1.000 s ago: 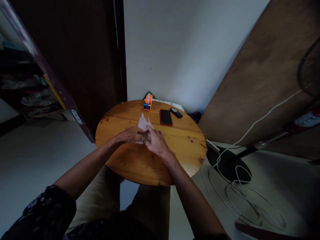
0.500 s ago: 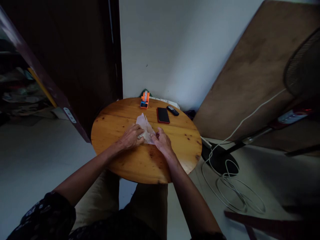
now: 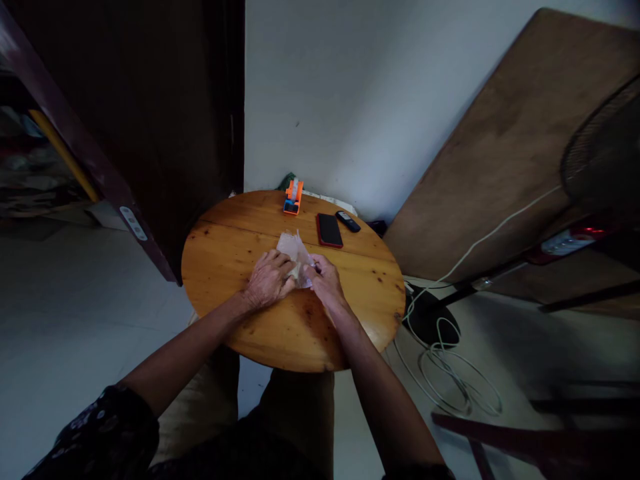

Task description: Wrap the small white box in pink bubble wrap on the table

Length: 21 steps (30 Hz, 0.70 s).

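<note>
A crumpled, whitish translucent sheet (image 3: pixel 295 250), plastic or thin paper, lies near the middle of the round wooden table (image 3: pixel 225 267). My left hand (image 3: pixel 270 275) rests over its left and lower part, with the fingertips pressing on it. At the right edge, my right hand (image 3: pixel 325 277) pinches the sheet between thumb and fingers. Part of the sheet stands up between the two hands. Whatever may lie under my left fingers is hidden.
Behind the sheet are an orange and blue tape dispenser (image 3: pixel 293 197), a black and red phone-like case (image 3: pixel 329 231) and a small dark remote-like device (image 3: pixel 348 221). A fan base (image 3: pixel 433 317) and coiled white cable (image 3: pixel 445 360) are on the floor at right.
My left hand has flattened more over the sheet. The sheet's right part is now raised and folded up beside my right fingers. The camera view has shifted slightly.
</note>
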Each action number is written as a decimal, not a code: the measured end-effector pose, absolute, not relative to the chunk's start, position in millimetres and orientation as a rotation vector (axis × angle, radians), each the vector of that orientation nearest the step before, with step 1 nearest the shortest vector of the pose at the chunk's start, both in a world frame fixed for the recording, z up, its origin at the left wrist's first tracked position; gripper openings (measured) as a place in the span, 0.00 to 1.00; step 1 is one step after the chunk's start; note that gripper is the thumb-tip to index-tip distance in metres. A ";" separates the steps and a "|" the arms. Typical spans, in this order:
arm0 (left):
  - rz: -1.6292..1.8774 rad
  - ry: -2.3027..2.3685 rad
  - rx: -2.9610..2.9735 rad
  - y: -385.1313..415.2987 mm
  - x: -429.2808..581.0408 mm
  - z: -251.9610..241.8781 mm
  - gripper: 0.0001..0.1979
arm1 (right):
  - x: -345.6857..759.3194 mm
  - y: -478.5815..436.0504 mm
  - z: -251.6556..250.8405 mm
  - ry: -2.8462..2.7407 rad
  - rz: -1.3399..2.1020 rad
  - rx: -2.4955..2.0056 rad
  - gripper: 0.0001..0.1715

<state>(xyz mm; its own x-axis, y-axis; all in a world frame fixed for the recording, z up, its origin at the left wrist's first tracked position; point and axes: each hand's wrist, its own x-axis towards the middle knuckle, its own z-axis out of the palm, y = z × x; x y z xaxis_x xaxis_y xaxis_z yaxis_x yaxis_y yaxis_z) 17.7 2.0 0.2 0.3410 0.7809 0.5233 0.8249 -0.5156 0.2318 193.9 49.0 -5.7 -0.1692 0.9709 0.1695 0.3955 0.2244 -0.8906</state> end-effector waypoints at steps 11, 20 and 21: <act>-1.036 -1.601 -2.541 2.7 20.0 -0.9 0.14 | 166.5 39.2 9.1 -1.489 1.117 -1.247 0.24; -1.466 -1.779 -2.556 7.7 18.3 -12.2 0.30 | 172.0 33.1 27.3 -1.494 1.272 -1.267 0.22; -1.532 -1.814 -2.557 9.2 17.5 -14.7 0.32 | 174.4 32.6 28.4 -1.527 1.292 -1.250 0.23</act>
